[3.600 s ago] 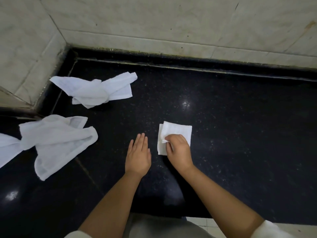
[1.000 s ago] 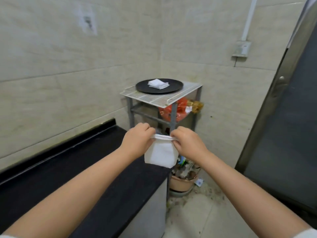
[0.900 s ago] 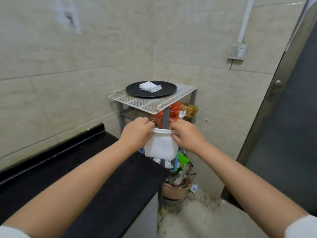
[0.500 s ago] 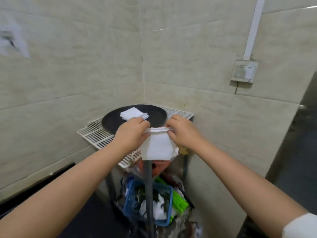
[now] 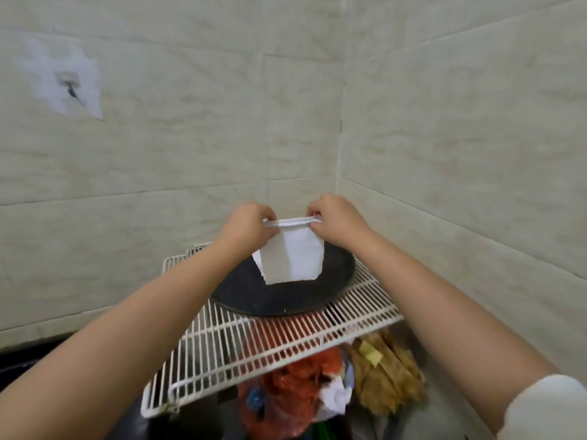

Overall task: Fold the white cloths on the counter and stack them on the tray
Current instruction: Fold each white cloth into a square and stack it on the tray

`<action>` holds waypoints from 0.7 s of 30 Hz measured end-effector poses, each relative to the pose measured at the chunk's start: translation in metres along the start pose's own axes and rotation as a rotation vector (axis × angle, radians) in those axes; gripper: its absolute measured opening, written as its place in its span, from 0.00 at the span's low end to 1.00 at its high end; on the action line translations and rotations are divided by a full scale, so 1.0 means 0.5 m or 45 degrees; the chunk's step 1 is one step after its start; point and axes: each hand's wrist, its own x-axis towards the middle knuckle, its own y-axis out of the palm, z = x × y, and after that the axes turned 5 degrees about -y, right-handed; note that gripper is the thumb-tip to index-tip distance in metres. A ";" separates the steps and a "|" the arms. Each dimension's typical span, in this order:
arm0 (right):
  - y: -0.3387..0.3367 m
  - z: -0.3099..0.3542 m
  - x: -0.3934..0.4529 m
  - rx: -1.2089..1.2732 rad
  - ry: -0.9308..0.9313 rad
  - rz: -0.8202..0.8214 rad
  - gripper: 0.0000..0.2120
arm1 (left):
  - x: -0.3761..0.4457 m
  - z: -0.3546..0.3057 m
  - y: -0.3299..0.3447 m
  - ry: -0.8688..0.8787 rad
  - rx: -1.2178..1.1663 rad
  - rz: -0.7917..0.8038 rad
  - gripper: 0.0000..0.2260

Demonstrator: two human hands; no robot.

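**Folded cloth held above the tray, ready to lower**

Change of position: a moment ago the cloth was carried in front of the rack, short of the tray. It now hangs directly over the tray. The grip is unchanged.

1. Left hand [image 5: 246,228]: the fingers are curled and pinch the left end of the folded cloth's [image 5: 293,258] top edge.
2. Folded cloth: it hangs vertically between both hands, top edge stretched level, lower edge just above or touching the tray surface; contact cannot be confirmed. At its left side a narrow white edge [image 5: 257,263] shows behind it. This is probably the cloth stacked earlier, now almost fully hidden.
3. Right hand [image 5: 336,222]: the fingers are curled and pinch the right end of the same top edge.
4. Tray [image 5: 273,301]: round and dark, it sits on a white wire shelf [image 5: 254,347] in the corner of the tiled walls. Red and yellowish bags are stored under the shelf.

Assessment: the carry step is complete. The next step is likely to lay the cloth flat on the stack, edges aligned. Release only after the cloth rests, or the fold may open. The table is mostly out of view, so the remaining cloths cannot be counted.
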 end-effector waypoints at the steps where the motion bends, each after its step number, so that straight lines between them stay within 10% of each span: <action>1: 0.014 -0.016 0.028 0.050 -0.005 -0.007 0.11 | 0.024 0.001 0.009 -0.056 -0.040 -0.017 0.09; 9: 0.143 -0.101 0.178 0.380 0.036 -0.224 0.10 | 0.179 0.045 0.104 -0.039 0.064 -0.239 0.13; 16: 0.289 -0.151 0.125 0.191 -0.234 0.247 0.10 | 0.128 0.139 0.232 0.040 0.472 0.125 0.13; 21: 0.279 -0.160 0.110 0.139 -0.388 0.239 0.11 | 0.090 0.134 0.236 0.150 0.373 0.009 0.07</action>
